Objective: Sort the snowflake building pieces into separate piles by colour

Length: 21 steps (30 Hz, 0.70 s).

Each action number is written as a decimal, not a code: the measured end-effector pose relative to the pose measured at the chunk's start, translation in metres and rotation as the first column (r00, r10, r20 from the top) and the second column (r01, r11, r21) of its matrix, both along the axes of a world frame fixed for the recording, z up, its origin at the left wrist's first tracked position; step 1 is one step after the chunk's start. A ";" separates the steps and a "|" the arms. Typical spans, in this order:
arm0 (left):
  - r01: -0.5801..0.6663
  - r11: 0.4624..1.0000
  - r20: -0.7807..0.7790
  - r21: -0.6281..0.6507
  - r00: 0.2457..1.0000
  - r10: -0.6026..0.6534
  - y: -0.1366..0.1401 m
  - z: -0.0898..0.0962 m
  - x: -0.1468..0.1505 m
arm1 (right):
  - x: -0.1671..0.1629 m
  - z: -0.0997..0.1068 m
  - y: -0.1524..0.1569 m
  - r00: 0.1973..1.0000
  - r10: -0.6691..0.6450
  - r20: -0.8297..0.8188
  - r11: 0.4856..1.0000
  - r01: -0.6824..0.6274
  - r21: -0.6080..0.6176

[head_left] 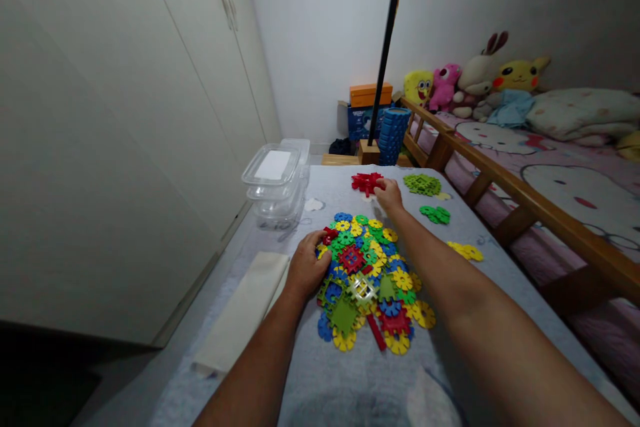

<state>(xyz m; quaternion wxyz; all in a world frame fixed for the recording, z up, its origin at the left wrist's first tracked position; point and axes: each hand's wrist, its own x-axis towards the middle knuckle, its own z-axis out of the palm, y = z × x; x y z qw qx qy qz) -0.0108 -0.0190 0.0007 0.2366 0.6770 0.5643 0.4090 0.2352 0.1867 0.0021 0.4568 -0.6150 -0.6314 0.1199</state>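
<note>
A mixed heap of plastic interlocking building pieces (370, 263) lies on the cloth-covered table, with notched yellow, blue and green discs and red and green squares. At its left edge my left hand (306, 265) curls its thumb and fingers around a red building piece (329, 235). My right hand (389, 195) reaches past the heap to a small pile of red pieces (366, 183). Its fingertips are closed together at the pile's right side, on what looks like one red piece, partly hidden by the fingers.
Sorted piles stand along the right: olive-green squares (423, 184), green discs (435, 215) and yellow discs (466, 251). Stacked clear plastic boxes (275, 177) and a folded cream cloth (243, 310) are on the left. A wooden bed rail (505, 177) borders the table's right side.
</note>
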 end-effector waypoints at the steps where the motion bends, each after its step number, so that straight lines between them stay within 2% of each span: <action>1: 0.002 1.000 0.000 -0.003 1.000 -0.002 0.000 0.000 0.000 | 0.000 0.001 -0.006 1.000 -0.003 -0.018 1.000 0.003 -0.005; 3: 0.003 1.000 -0.001 -0.011 1.000 -0.003 0.000 0.000 0.000 | 0.004 0.004 -0.018 0.994 -0.046 -0.095 0.998 0.043 -0.037; 7: -0.004 1.000 0.010 -0.012 1.000 0.004 -0.001 -0.001 -0.001 | 0.017 0.006 -0.051 0.980 -0.034 -0.199 0.995 0.014 -0.097; 10: -0.022 1.000 0.020 -0.015 1.000 0.022 0.000 -0.001 0.000 | 0.024 0.005 -0.082 0.959 0.039 -0.281 0.983 -0.087 -0.162; 13: -0.031 0.999 0.011 -0.013 0.999 0.031 0.001 -0.001 0.000 | 0.023 0.005 -0.111 0.930 0.178 -0.322 0.939 -0.259 -0.228; 15: -0.027 1.000 -0.002 -0.005 1.000 0.027 0.001 0.000 0.000 | 0.018 0.004 -0.126 0.913 0.265 -0.311 0.897 -0.352 -0.269; 17: -0.023 1.000 -0.012 -0.002 1.000 0.023 0.000 0.001 0.000 | 0.012 0.001 -0.135 0.913 0.317 -0.258 0.880 -0.384 -0.279; 21: -0.003 1.000 -0.025 -0.011 1.000 0.003 -0.001 0.002 0.000 | 0.004 -0.006 -0.140 0.937 0.347 -0.037 0.922 -0.348 -0.172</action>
